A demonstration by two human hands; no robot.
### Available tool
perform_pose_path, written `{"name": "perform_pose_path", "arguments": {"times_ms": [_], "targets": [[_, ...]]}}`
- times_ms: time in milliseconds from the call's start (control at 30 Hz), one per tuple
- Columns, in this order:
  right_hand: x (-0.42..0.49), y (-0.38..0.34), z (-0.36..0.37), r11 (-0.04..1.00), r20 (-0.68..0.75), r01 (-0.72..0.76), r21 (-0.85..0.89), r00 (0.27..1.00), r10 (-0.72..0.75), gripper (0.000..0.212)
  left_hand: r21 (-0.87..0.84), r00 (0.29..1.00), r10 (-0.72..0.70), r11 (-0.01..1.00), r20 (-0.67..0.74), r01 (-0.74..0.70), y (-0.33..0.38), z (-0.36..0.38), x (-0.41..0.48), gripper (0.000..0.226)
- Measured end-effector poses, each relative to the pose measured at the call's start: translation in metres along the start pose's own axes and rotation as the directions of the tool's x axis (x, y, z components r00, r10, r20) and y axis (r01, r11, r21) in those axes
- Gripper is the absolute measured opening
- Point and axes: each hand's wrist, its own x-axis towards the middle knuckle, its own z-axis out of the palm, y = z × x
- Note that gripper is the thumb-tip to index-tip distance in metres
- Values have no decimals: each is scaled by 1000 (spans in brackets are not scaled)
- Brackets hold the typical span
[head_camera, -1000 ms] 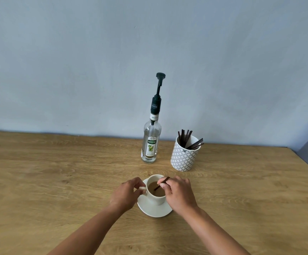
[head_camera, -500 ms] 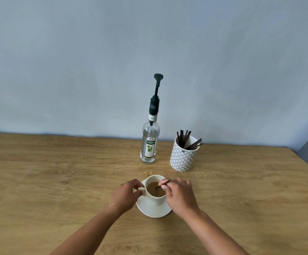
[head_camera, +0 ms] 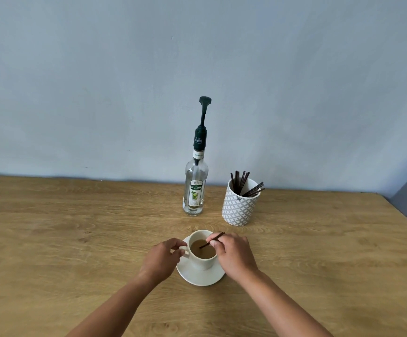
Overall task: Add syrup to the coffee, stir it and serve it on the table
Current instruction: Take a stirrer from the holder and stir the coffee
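A light wooden table (head_camera: 76,239) runs up against the wall along its far edge. Near that far edge stands a clear syrup bottle (head_camera: 194,190), upright, and just to its right a patterned white holder (head_camera: 239,207). Closer to the near edge, about mid-width, a white saucer (head_camera: 200,276) sits flat on the wood.

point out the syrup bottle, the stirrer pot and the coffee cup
syrup bottle (head_camera: 195,193), head view, on its front label
stirrer pot (head_camera: 238,209), head view, on its patterned wall
coffee cup (head_camera: 203,261), head view, on its outer wall
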Motion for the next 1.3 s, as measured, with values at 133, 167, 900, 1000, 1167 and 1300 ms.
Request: {"name": "perform_pose_path", "arguments": {"times_ms": [133,167,900,1000,1167,1300], "targets": [[2,3,-6,994,-19,47,-100,999,-49,18,-13,1000,0,1000,-8,0,-2,1,-1,17],[1,4,-5,994,-12,59,-88,998,-61,18,-19,1000,-3,1000,-9,3,-3,2,-1,18],[7,0,2,995,45,97,6,994,-98,18,69,957,-1,997,-292,22,-16,9,-5,26],[9,1,2,994,34,98,-46,995,-97,21,135,946,-17,989,-323,63,-30,12,-8,27],[7,3,-5,976,-28,156,-149,986,-162,16,323,947,12,941,-321,98,-49,19,-12,37],[5,3,-4,985,10,148,-88,989,-147,17,438,964,40,895,-263,83,-60,29,-18,48]]}}
